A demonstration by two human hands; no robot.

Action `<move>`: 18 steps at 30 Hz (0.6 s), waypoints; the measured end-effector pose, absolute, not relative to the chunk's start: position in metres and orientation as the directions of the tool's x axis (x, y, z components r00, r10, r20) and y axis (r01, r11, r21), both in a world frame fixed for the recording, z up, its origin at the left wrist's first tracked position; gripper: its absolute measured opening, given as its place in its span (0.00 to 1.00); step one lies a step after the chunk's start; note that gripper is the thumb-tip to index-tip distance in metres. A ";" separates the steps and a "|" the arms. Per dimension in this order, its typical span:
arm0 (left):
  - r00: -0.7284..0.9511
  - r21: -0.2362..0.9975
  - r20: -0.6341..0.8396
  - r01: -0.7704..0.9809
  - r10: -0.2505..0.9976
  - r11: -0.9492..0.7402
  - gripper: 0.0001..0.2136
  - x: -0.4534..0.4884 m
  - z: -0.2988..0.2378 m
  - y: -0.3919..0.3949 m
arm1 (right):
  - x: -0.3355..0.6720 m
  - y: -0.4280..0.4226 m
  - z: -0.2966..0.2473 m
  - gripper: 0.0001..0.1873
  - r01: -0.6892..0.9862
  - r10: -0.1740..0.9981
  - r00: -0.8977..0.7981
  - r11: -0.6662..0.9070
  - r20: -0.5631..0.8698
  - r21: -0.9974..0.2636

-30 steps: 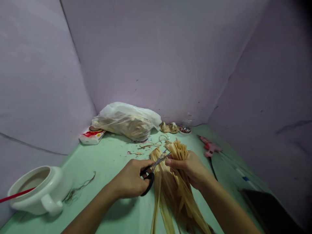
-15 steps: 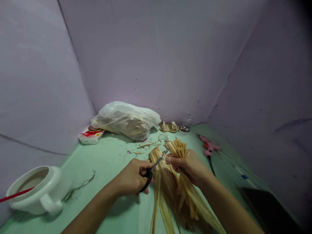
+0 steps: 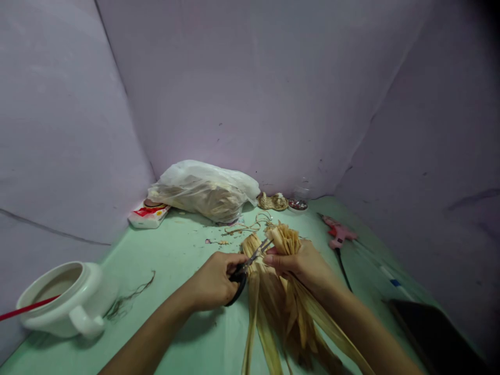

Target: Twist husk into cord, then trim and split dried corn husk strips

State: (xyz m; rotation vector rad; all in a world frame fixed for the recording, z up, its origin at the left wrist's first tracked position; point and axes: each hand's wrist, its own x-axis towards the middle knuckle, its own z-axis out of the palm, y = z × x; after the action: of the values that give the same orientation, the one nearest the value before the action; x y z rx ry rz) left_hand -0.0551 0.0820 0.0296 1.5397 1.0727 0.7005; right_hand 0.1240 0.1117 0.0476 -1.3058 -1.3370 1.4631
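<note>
My left hand point(image 3: 219, 281) grips black-handled scissors point(image 3: 242, 273), their blades parted and pointing up to the right. The tips reach the near edge of a bundle of dried corn husks point(image 3: 287, 239). Around that bundle my right hand point(image 3: 299, 265) is closed, with the thumb across its front just below the gathered, layered top. Long husk strips trail from the grip toward the front of the table. Beneath the scissors lies another bunch of husks point(image 3: 269, 297), its upper end to the left of my right hand.
A white plastic bag point(image 3: 203, 190) stands at the back wall beside a tissue pack point(image 3: 148, 216). At left is a white pot point(image 3: 74, 299) with a red stick. A pink glue gun point(image 3: 340, 233) and a dark flat object point(image 3: 433, 333) lie right. Twine point(image 3: 253, 224) lies behind the husks.
The scissor blades have opened wider near the husk bundle, and my left hand has shifted slightly. My right hand keeps its hold. The whole view has moved a little.
</note>
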 end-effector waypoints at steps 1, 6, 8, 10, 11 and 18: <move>0.411 0.967 -0.128 0.255 0.902 0.021 0.19 -0.055 0.029 0.082 | 0.124 0.112 0.049 0.09 0.102 0.960 -0.204 -0.174 -0.192 -0.979; 0.332 0.945 -0.281 0.259 0.900 0.200 0.21 -0.052 0.024 0.082 | 0.124 0.113 0.049 0.12 0.070 0.962 -0.184 -0.192 -0.202 -0.979; 0.322 0.939 -0.306 0.258 0.896 0.228 0.20 -0.053 0.024 0.083 | 0.125 0.115 0.046 0.14 0.043 0.964 -0.178 -0.193 -0.198 -0.980; 0.300 0.936 -0.304 0.270 0.904 0.225 0.18 -0.059 0.025 0.087 | 0.129 0.119 0.043 0.14 0.016 0.967 -0.181 -0.179 -0.179 -0.984; 0.262 0.932 -0.298 0.287 0.918 0.220 0.18 -0.064 0.027 0.089 | 0.131 0.121 0.041 0.15 0.009 0.968 -0.181 -0.174 -0.173 -0.985; -0.021 0.860 -0.231 0.464 0.973 0.214 0.11 -0.088 0.038 0.100 | 0.133 0.122 0.031 0.09 0.336 0.911 -0.388 0.002 -0.137 -0.942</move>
State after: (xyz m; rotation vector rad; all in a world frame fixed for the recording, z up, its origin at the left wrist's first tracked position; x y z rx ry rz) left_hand -0.0877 0.0998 0.0382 1.3787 1.6226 0.7397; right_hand 0.1332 0.1216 0.0305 -1.2860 -1.7496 1.3946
